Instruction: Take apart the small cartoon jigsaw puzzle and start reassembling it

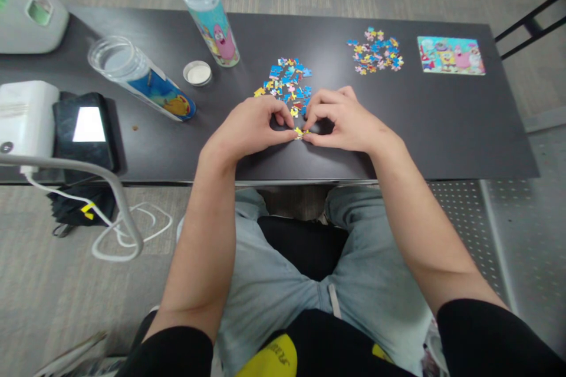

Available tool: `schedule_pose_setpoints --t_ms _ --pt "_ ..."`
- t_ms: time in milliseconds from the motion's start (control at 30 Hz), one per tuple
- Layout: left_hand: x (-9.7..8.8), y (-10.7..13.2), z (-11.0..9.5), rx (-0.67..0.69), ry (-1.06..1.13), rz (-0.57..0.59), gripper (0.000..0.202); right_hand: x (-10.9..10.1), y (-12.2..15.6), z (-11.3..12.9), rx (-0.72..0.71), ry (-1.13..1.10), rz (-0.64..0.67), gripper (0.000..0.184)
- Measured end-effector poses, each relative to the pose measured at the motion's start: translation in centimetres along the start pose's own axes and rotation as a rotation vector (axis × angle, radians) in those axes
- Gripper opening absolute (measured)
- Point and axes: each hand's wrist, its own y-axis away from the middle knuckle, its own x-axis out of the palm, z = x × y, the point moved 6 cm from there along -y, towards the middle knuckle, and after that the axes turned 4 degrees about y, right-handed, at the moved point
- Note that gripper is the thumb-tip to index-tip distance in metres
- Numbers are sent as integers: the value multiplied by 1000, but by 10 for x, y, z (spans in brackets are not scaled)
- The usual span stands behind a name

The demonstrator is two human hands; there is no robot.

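Small yellow jigsaw puzzle pieces [299, 134] lie between my fingertips near the table's front edge. My left hand [256, 123] pinches them from the left with thumb and forefinger. From the right, my right hand [342, 121] pinches at the same pieces, its other fingers curled. The fingertips partly cover them, so I cannot tell whether they are joined. Just beyond my hands spreads a pile of loose puzzle pieces [289, 78], mostly blue with some yellow. A second pile of pieces [375, 52] lies farther back to the right.
A cartoon picture card [451, 56] lies at the far right. On the left are two clear cartoon-printed tubes [216, 35] [150, 85], a round lid [197, 73], a black device [84, 129], a white box [29, 118] and a pale bin [33, 9]. A white cable [150, 205] hangs below.
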Motion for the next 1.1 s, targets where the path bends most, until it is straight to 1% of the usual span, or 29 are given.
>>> schedule_pose_setpoints --t_ms 133,200,233,300,400,433,500,600,733,867,1000,1100 --pt "-1 0 0 12 27 10 14 -2 1 3 10 8 10 12" --pt "-5 1 1 18 58 7 16 -4 2 4 14 0 4 12" --pt "-9 1 4 17 75 -17 16 -5 2 4 16 -7 -6 11" --pt "-23 2 11 -5 99 -126 15 -7 3 3 25 -21 -29 10" --pt "-46 5 30 -88 75 -343 12 -7 2 2 49 -26 -56 13" --pt "-52 5 36 -118 55 -389 12 -6 1 2 57 -25 -58 13" --pt "-58 5 47 -168 19 -433 13 -3 -1 1 66 -26 -48 12" --pt "-61 2 58 -222 -5 -416 16 -1 -2 -1 66 -44 -24 14" --pt "-58 0 64 -251 -22 -356 20 -4 1 -12 65 -97 -46 19" --pt "-54 0 63 -252 -46 -352 28 -7 4 -25 56 -191 -105 27" --pt "-51 0 58 -266 -47 -307 21 -7 3 -34 83 -227 -123 37" --pt "-52 1 52 -291 -8 -280 19 -7 3 -34 89 -233 -128 37"
